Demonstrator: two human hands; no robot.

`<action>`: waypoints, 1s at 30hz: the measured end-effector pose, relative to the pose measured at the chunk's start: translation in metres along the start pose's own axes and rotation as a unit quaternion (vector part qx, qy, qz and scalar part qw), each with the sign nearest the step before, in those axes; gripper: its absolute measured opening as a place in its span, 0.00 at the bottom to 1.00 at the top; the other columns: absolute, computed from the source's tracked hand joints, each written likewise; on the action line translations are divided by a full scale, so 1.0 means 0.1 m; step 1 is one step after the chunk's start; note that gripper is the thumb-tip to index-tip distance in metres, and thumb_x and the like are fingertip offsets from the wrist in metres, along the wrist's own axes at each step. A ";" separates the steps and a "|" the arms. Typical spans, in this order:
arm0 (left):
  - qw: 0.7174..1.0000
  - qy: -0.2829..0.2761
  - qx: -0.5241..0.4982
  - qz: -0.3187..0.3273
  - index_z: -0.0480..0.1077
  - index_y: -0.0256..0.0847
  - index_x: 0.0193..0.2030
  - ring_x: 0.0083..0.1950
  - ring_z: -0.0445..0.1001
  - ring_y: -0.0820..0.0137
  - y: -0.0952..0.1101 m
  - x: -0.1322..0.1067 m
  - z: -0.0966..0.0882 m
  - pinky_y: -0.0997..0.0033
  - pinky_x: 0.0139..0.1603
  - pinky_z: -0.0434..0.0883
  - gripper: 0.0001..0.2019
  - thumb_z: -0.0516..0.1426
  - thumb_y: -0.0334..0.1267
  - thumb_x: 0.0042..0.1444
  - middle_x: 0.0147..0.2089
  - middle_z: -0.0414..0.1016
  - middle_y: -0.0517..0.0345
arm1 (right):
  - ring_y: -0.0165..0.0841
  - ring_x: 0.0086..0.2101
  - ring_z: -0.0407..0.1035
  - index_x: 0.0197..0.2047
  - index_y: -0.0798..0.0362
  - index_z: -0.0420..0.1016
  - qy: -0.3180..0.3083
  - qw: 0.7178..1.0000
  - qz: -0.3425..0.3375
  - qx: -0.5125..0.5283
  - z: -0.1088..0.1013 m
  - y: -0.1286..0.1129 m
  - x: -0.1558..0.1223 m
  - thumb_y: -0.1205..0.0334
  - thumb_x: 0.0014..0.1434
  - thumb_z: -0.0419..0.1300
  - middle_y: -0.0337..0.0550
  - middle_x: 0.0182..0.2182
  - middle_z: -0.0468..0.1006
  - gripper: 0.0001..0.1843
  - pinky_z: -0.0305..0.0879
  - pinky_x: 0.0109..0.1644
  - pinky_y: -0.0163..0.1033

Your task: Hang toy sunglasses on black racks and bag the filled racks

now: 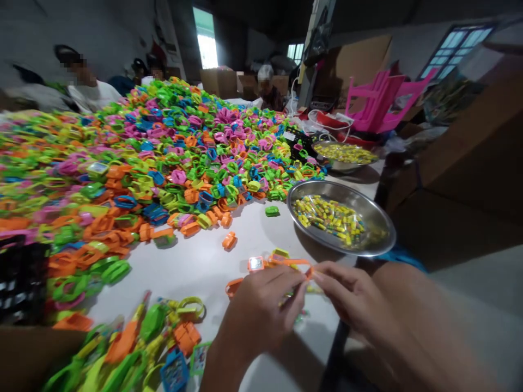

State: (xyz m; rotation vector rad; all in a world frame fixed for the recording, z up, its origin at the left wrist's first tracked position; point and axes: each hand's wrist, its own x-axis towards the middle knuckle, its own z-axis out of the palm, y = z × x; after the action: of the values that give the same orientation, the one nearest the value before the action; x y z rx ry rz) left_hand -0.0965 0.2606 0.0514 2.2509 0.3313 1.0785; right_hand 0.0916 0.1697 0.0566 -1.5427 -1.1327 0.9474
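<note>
My left hand (pixel 261 310) and my right hand (pixel 351 294) meet at the near edge of the white table (pixel 204 261), fingertips pinched together on an orange plastic toy watch strap (pixel 292 262). The strap runs left to a small square face (pixel 256 263). Part of what the fingers hold is hidden under my left hand. A steel bowl of small yellow packets (pixel 341 223) sits just beyond my right hand.
A huge heap of coloured plastic toy watches (pixel 155 152) covers the table's left and far side. Finished pieces (pixel 155 343) lie near left. A second bowl (pixel 345 155), pink plastic chairs (pixel 379 103), cardboard boxes (pixel 469 158) and seated people (pixel 87 87) lie beyond.
</note>
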 end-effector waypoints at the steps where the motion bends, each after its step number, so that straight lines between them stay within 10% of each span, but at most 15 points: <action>1: 1.000 -0.001 -0.009 -0.015 0.80 0.37 0.45 0.45 0.86 0.66 0.03 0.00 -0.04 0.68 0.50 0.81 0.08 0.58 0.29 0.72 0.45 0.87 0.51 | 0.26 0.19 0.56 0.40 0.52 0.84 -0.007 1.000 0.023 0.015 0.00 0.05 0.01 0.35 0.66 0.67 0.34 0.20 0.69 0.26 0.53 0.22 0.32; 4: 0.990 0.092 -0.011 -0.106 0.78 0.41 0.34 0.35 0.82 0.69 -0.06 -0.04 -0.18 0.70 0.40 0.77 0.16 0.55 0.36 0.75 0.34 0.84 0.56 | 0.26 0.15 0.50 0.47 0.52 0.83 -0.064 0.995 0.072 -0.006 0.05 0.14 0.03 0.31 0.67 0.62 0.30 0.18 0.65 0.30 0.45 0.18 0.33; 7: 0.951 0.181 0.074 -0.241 0.79 0.42 0.40 0.44 0.83 0.63 -0.47 -0.19 -0.29 0.65 0.45 0.78 0.14 0.54 0.41 0.75 0.42 0.84 0.53 | 0.35 0.29 0.74 0.46 0.50 0.83 -0.103 0.989 -0.011 -0.106 0.19 0.17 0.02 0.39 0.73 0.59 0.42 0.32 0.82 0.24 0.67 0.30 0.36; 13: 0.919 0.052 0.211 -0.330 0.76 0.39 0.64 0.75 0.70 0.46 -1.21 -0.61 -0.31 0.37 0.76 0.66 0.20 0.51 0.38 0.72 0.77 0.66 0.38 | 0.43 0.45 0.75 0.47 0.49 0.82 -0.112 0.927 -0.228 -0.276 0.60 0.24 0.03 0.60 0.77 0.56 0.49 0.44 0.82 0.12 0.73 0.50 0.47; 22: 0.925 -0.033 0.175 -0.337 0.65 0.42 0.77 0.82 0.59 0.50 -1.13 -0.56 -0.26 0.39 0.80 0.61 0.27 0.50 0.41 0.74 0.81 0.58 0.40 | 0.51 0.51 0.70 0.49 0.49 0.81 -0.129 0.869 -0.274 -0.392 0.92 0.35 -0.01 0.63 0.73 0.64 0.51 0.50 0.79 0.05 0.73 0.54 0.58; 26: 0.921 -0.017 0.194 -0.337 0.69 0.42 0.73 0.81 0.60 0.49 -1.16 -0.63 -0.28 0.39 0.80 0.60 0.25 0.51 0.44 0.74 0.81 0.58 0.39 | 0.49 0.51 0.72 0.50 0.50 0.81 -0.103 0.881 -0.297 -0.355 0.70 0.37 -0.05 0.65 0.72 0.63 0.52 0.52 0.80 0.06 0.74 0.54 0.57; 30: 0.921 0.000 0.209 -0.328 0.73 0.43 0.67 0.78 0.64 0.54 -1.21 -0.58 -0.34 0.47 0.79 0.64 0.21 0.53 0.45 0.73 0.76 0.66 0.41 | 0.46 0.47 0.74 0.50 0.49 0.83 -0.039 0.887 -0.323 -0.329 -0.07 0.38 0.24 0.61 0.76 0.57 0.52 0.46 0.83 0.11 0.74 0.53 0.53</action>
State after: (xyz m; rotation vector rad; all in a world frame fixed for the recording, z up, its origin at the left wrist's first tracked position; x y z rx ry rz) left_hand -0.1552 0.3423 -0.0442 2.2099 1.3128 0.6801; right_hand 0.1122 0.1871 0.0206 -1.4533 -1.9988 0.1597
